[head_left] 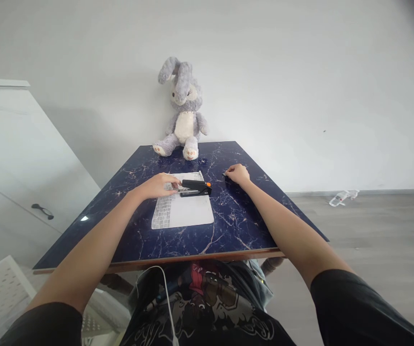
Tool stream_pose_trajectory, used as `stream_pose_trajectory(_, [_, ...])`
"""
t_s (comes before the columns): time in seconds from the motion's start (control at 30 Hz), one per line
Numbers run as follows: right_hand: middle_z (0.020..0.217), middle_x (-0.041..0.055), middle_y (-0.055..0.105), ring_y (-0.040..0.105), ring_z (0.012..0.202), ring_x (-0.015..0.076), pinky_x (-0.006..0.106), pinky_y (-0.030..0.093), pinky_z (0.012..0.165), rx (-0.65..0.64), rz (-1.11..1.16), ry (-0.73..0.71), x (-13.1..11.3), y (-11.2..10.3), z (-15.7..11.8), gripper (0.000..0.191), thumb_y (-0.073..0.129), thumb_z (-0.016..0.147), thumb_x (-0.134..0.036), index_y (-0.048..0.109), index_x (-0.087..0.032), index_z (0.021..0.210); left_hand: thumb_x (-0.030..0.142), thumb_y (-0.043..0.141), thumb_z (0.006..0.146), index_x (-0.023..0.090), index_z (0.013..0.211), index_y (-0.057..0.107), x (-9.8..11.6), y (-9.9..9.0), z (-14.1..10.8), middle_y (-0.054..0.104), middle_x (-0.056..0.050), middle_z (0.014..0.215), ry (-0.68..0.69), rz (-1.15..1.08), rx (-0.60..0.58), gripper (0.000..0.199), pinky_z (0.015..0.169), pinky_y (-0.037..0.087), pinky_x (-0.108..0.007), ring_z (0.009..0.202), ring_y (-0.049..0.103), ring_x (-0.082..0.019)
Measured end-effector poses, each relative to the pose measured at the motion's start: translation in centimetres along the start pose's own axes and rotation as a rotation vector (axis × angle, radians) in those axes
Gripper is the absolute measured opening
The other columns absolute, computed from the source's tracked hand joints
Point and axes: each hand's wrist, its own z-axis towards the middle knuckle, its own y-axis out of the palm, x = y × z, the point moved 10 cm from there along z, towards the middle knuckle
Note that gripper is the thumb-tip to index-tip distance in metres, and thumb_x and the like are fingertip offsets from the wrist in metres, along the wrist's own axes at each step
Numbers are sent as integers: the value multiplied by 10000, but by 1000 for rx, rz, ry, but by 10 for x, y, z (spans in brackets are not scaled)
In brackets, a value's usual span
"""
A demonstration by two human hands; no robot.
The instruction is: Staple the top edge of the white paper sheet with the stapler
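A black stapler [195,187] with an orange tip lies on a white sheet [188,211] that has a grey brick pattern along its left side. Its top arm is lifted off the base, and a metal part shows between them. My left hand [161,185] is closed at the stapler's left end, with thumb and fingers on it. To the right of the sheet, my right hand [238,174] rests low over the table, fingers pinched together. A small dark piece [224,175] shows at those fingertips, too small to name.
The blue marbled table [228,235] bears a grey plush rabbit [185,115], seated at the back against the wall. A white cabinet [16,158] stands on the left. A white cable [165,288] hangs before my shirt. Clear plastic items [342,197] lie on the floor at right.
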Motion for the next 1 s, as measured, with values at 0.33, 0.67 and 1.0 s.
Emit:
stream_pose_trajectory(0.33, [925,75,804,745,895,224,326,579,873,0,13,3,0,-1,0,166,747,802,-278,843,-239,931,467,683,924,292,1215,753,-4,0,-1,809,-38,1084,-53,4,-46,347,1059,454,-422,973,731,-242])
stream_pose_trajectory(0.67, [915,66,802,743,882,216,306,576,853,-1,11,-4,2,2,2,176,743,793,-281,844,-240,932,445,706,923,308,1231,752,-6,-2,-4,813,-38,1069,-61,-41,-88,341,1090,438,-428,978,742,-238])
stream_pose_trajectory(1.0, [922,73,802,742,890,218,311,577,858,0,16,-10,0,0,1,184,735,788,-264,843,-233,934,445,728,897,291,1157,777,-7,-5,-9,805,-60,1102,-81,-94,-120,307,987,518,-397,1017,750,-250])
